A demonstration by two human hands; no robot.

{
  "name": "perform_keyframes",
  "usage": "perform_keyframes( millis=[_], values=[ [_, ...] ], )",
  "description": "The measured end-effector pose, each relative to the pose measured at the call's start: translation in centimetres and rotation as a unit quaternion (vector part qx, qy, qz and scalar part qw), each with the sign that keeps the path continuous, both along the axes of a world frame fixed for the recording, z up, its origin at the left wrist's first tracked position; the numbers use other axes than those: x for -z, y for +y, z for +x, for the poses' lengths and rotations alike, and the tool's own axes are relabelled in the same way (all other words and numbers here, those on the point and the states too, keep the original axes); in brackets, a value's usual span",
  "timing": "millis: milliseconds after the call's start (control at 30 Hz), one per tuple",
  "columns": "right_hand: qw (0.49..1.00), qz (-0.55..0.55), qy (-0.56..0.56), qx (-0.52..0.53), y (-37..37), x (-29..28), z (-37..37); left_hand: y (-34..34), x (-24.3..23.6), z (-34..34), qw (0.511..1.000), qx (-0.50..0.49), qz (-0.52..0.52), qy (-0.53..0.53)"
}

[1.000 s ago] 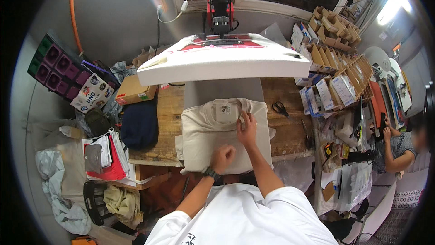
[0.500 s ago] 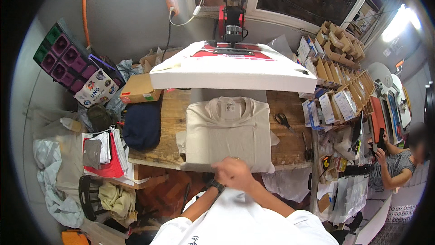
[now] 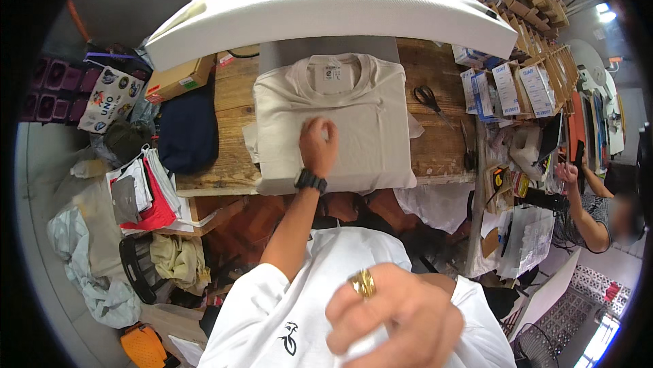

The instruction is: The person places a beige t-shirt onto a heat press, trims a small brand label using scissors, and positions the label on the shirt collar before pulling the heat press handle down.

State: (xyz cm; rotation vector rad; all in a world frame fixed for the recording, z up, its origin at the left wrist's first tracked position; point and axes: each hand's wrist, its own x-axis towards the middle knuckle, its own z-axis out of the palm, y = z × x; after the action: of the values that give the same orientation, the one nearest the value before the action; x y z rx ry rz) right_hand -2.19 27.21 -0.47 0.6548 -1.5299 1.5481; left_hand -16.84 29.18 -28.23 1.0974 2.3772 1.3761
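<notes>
A beige T-shirt (image 3: 347,130) lies folded, neckline away from me, on the grey plate of a heat press. Over the middle of its front is my left hand (image 3: 318,147), with a dark watch on the wrist. Its fingers are curled, and whether they pinch anything is hidden. My right hand (image 3: 398,317), wearing a gold ring, is raised close in front of my white shirt. Its fingers are bent inward; anything inside them is out of sight. Above the T-shirt's far side hangs the white padded upper part of the press (image 3: 333,18).
Black scissors (image 3: 427,98) lie on the wooden table (image 3: 235,109) right of the T-shirt. A dark blue folded cloth (image 3: 188,133) and a cardboard box (image 3: 180,81) are at left. Cardboard boxes (image 3: 507,89) stand at right. Another person (image 3: 588,222) works at far right.
My hands, together at the T-shirt's near edge before, are now apart. The left has moved forward over the T-shirt; the right has come back and up toward me. My view has tilted down.
</notes>
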Motion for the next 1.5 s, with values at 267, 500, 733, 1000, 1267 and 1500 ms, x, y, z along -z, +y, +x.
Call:
perform_keyframes(
  millis=[267, 500, 733, 1000, 1267, 1500],
  values=[
    [0.766, 0.152, -0.404, 0.476, 8.0, 23.4, -3.7, 3.9, 4.0, -3.8, 0.977, 0.008, -0.028, 0.210],
    [0.641, 0.268, -0.478, 0.537, 12.3, 28.4, -5.9, 2.5, 3.5, -2.6, 0.968, 0.001, -0.143, 0.206],
    [0.606, 0.271, -0.498, 0.558, 11.4, 30.5, -5.8, 1.1, 3.3, -0.9, 0.962, 0.004, -0.196, 0.192],
    [0.587, 0.279, -0.519, 0.555, 10.1, 29.7, -4.8, -0.1, 3.3, 0.1, 0.963, 0.002, -0.194, 0.187],
    [0.587, 0.281, -0.509, 0.563, 9.5, 29.3, -4.6, -0.6, 3.2, 0.7, 0.963, -0.007, -0.190, 0.192],
    [0.604, 0.258, -0.505, 0.560, 9.3, 29.4, -4.3, -0.9, 3.4, 0.8, 0.961, -0.011, -0.185, 0.207]
  ],
)
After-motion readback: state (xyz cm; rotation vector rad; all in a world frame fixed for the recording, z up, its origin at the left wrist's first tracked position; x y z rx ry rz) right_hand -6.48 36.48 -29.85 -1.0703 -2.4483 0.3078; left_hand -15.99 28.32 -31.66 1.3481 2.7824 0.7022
